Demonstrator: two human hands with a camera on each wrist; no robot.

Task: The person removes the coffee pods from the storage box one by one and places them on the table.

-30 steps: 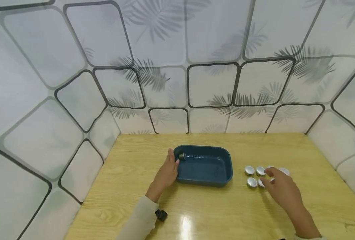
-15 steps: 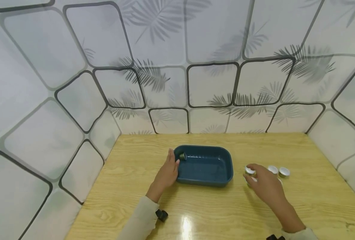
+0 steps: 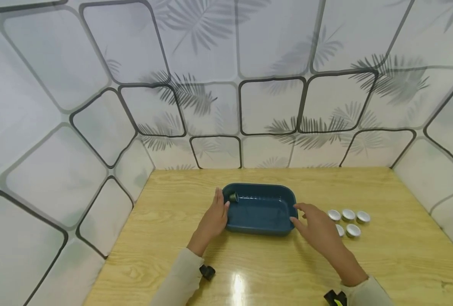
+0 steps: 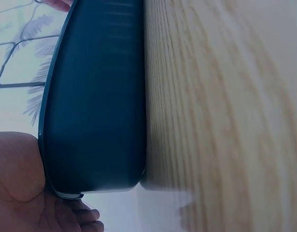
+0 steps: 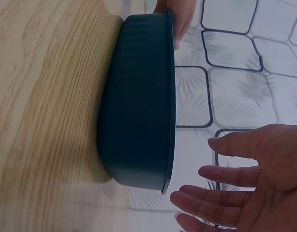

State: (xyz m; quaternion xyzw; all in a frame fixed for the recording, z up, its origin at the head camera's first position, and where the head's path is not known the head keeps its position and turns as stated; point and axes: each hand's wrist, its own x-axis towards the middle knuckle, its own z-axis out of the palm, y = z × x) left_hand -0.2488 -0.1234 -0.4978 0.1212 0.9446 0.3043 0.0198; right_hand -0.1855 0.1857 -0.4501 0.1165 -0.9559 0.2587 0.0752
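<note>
A dark teal rectangular dish stands on the wooden table. At its left end my left hand grips the rim, fingers along the outside wall and thumb over the edge. The left wrist view has that palm against the dish's rim. Near the right end is my right hand, thumb and forefinger spread at the rim. Its fingers are apart and loosely bent in the right wrist view, with nothing in them. One dark green coffee capsule lies on its side inside the dish's left end.
Several coffee capsules with pale lids facing up stand in two rows right of my right hand, which may cover others. A patterned cloth wall rises behind the table. A black wrist strap shows at my left sleeve.
My right hand has moved left from over the capsules to the dish's right end, uncovering the right-hand capsules. My left hand and the dish stay in place.
</note>
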